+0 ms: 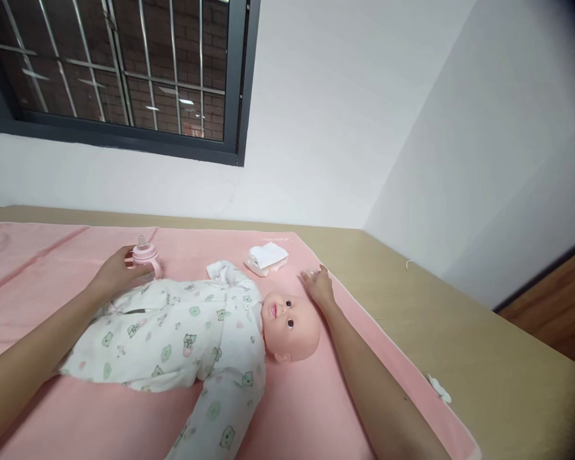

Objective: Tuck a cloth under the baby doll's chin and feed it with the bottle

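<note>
My left hand (119, 273) is closed round a pink baby bottle (146, 255) with a clear teat and a side handle. The bottle stands upright beside the body of a baby doll (294, 326). The doll lies on its back in a white romper (172, 332) printed with green and pink bears, its head toward the right. Beyond the doll's head, my right hand (320, 287) has its fingers curled round a small clear plastic piece (311, 275), mostly hidden by the hand.
A pack of white wipes or tissues (267, 257) sits between my hands, past the doll. Under everything spreads a pink mat (306, 409) on a wooden surface (412, 319). A small white item (439, 388) lies at the mat's right edge. A barred window (124, 76) is set in the white wall.
</note>
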Tool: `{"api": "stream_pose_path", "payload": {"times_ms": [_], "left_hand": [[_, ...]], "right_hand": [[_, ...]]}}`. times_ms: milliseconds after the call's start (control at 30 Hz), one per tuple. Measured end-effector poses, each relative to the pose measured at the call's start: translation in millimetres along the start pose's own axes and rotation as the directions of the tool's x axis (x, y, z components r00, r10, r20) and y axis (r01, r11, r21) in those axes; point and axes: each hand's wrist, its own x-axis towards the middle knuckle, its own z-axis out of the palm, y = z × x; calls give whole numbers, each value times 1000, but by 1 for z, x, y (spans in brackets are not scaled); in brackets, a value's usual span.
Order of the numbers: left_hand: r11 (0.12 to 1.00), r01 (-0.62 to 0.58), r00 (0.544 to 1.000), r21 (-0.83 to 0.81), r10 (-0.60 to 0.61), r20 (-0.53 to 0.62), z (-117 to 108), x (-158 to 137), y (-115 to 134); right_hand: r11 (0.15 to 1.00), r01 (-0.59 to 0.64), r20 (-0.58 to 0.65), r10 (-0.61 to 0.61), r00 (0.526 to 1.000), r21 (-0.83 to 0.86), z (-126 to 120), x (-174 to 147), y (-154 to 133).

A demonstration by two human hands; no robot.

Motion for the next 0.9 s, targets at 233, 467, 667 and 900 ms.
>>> {"api": "stream_pose_path", "payload": {"times_ms": [233,467,667,900], "left_hand": [[1000,-24,999,-7,24,40,-2,10,-17],[919,-74,953,386,180,-245,-46,22,-12],[932,-283,959,228,281,41,-12,-36,83],[813,-581,629,35,421,654,74,-72,164]], "right_hand": [[999,27,-23,-26,999,37,4,3,5],[993,85,-139,-73,988,78,5,0,5],[945,321,-291,-288,912,69,-5,-11,-5],[834,547,4,-548,836,-76,1,-26,-20]]}}
